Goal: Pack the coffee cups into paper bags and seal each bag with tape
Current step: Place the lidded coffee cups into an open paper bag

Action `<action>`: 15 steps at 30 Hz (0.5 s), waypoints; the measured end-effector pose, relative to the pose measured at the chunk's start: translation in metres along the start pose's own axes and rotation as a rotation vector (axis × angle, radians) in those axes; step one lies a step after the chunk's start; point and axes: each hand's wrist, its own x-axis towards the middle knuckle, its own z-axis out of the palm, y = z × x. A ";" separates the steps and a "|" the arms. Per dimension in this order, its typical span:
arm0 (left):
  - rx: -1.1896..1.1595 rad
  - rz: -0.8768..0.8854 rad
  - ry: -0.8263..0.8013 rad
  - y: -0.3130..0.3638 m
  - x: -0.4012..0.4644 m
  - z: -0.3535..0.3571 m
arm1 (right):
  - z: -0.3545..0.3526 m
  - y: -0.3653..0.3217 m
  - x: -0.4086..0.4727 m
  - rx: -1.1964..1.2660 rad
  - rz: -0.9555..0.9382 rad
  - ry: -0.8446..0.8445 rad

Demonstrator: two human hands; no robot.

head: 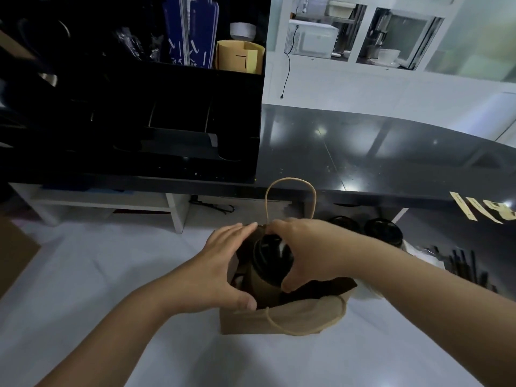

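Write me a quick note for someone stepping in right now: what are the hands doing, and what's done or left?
Right hand grips the black lid of a coffee cup, lowering it into the open paper bag. Left hand rests open against the bag's left edge, steadying it.
Two more cups wait on the counter behind.
Tape strips hang on the black countertop edge, right.
Done: nothing sealed yet.
Left: seat cup, close, tape the bag.

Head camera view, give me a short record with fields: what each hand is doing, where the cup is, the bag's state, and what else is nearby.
left hand: fingers straight, holding open the left edge of the brown paper bag
right hand: grips the black-lidded brown paper coffee cup
cup: partly inside the bag's mouth
bag: upright on the white counter, open, no tape on it
nearby: two more black-lidded cups and tan tape strips to the right
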 end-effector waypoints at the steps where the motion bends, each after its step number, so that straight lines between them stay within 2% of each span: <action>1: -0.002 0.006 -0.005 0.000 0.000 0.000 | 0.006 -0.001 0.007 -0.026 -0.018 -0.003; 15: -0.025 0.001 -0.009 0.001 -0.001 0.001 | 0.052 -0.006 0.043 -0.190 -0.119 0.014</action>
